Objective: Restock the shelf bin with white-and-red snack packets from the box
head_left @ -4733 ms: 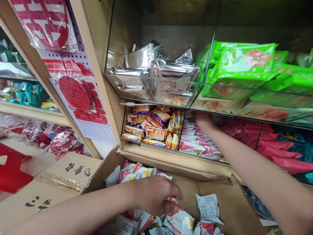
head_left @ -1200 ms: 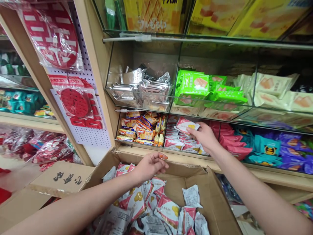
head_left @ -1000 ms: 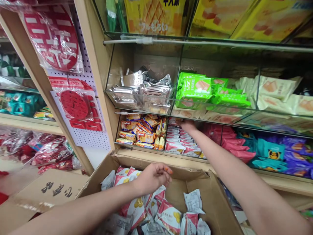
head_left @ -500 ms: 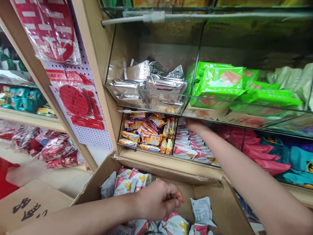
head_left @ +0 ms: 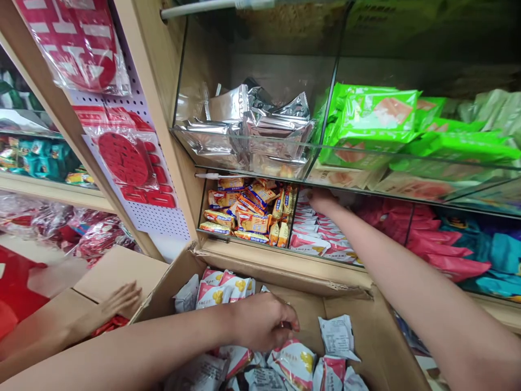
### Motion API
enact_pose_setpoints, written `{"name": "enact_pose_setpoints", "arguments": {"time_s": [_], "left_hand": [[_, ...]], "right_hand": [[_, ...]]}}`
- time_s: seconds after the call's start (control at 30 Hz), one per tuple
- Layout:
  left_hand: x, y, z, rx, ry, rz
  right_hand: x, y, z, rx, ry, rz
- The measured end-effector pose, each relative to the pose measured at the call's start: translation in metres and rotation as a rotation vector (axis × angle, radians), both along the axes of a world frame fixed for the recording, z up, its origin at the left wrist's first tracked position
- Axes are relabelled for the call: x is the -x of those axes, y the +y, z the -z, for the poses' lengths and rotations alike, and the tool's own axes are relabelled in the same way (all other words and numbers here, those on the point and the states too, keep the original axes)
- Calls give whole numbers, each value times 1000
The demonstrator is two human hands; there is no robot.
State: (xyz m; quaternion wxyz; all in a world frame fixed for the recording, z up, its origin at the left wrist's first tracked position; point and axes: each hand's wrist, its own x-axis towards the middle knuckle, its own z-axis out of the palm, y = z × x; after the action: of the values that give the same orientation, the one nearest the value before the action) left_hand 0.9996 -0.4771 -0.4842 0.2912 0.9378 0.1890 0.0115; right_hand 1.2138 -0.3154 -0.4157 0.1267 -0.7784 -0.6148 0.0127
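Just below left hand, pink-white packet.

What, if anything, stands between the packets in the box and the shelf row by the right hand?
The box's far wall and the wooden shelf edge stand between the packets and that row. The left hand also hangs over some packets.

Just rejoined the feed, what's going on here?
A person's right hand reaches in among pink-and-white packets on the lower shelf, its grip unclear. The left hand is over similar packets in an open cardboard box; whether it grips one is unclear. Further left, another person's hand is at a second box.
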Motion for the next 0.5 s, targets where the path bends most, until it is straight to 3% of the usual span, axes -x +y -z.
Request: {"name": "enact_pose_setpoints", "arguments": {"time_s": [0.17,0.27,0.33,0.43,0.5], "left_hand": [[3,9,8,-138,98,67],[2,11,12,-165,101,71],[0,10,14,-196,103,88],[-4,5,19,-250,158,129],[-6,1,24,-294,193,146]], "right_hand": [[-2,-10,-7,4,-7,-40],[-7,-32,-14,-46,-21,-20],[-9,-58,-18,-184,-27,-73],[-2,-113,-18,-409,36,-268],[9,-153,-6,-364,136,-385]]}}
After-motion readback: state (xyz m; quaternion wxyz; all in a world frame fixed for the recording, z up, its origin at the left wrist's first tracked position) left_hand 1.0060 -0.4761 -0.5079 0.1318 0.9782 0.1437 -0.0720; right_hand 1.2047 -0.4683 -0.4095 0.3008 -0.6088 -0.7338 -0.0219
